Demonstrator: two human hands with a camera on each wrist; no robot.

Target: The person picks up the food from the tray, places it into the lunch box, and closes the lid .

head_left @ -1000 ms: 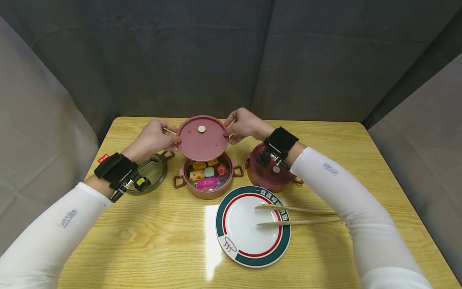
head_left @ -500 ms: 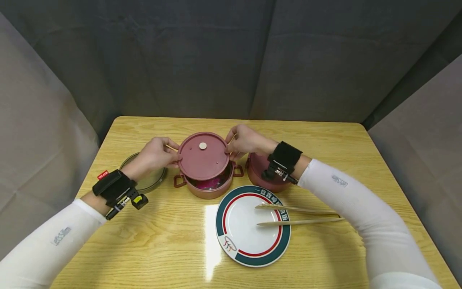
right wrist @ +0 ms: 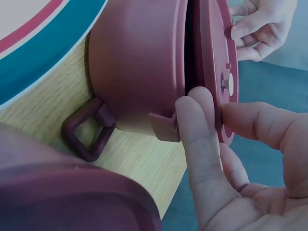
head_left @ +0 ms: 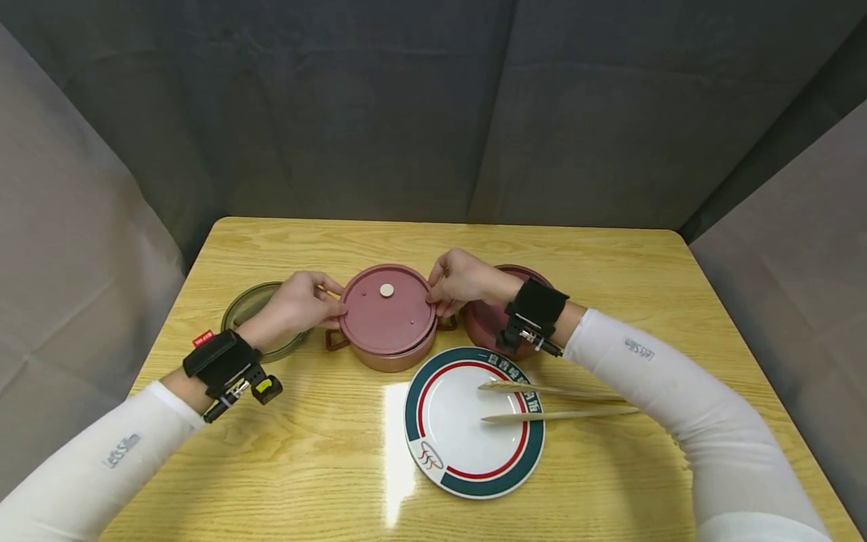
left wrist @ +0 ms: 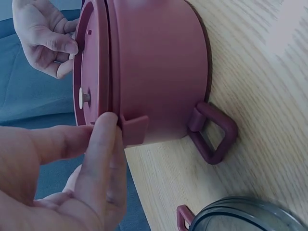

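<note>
A dark pink round lid [head_left: 387, 307] with a small white knob sits on top of a matching pink pot [head_left: 391, 357] at the table's middle. My left hand [head_left: 333, 302] pinches the lid's left edge and my right hand [head_left: 436, 292] pinches its right edge. In the left wrist view the thumb and finger [left wrist: 103, 139] sit at the lid [left wrist: 90, 62] rim above the pot's [left wrist: 159, 67] small tab. The right wrist view shows a narrow gap between lid [right wrist: 211, 53] and pot [right wrist: 134, 62] by my fingers [right wrist: 197, 125]. The pot's contents are hidden.
A second pink pot [head_left: 497, 320] stands right of the first, partly behind my right wrist. A glass lid [head_left: 252, 310] lies to the left. In front, a white plate [head_left: 467, 429] with a red and teal rim carries two wooden chopsticks [head_left: 562, 403] pointing right.
Both hands have lowered the lid from a tilted position above the open pot onto it. The food pieces inside are now covered. Both arms drew nearer to me.
</note>
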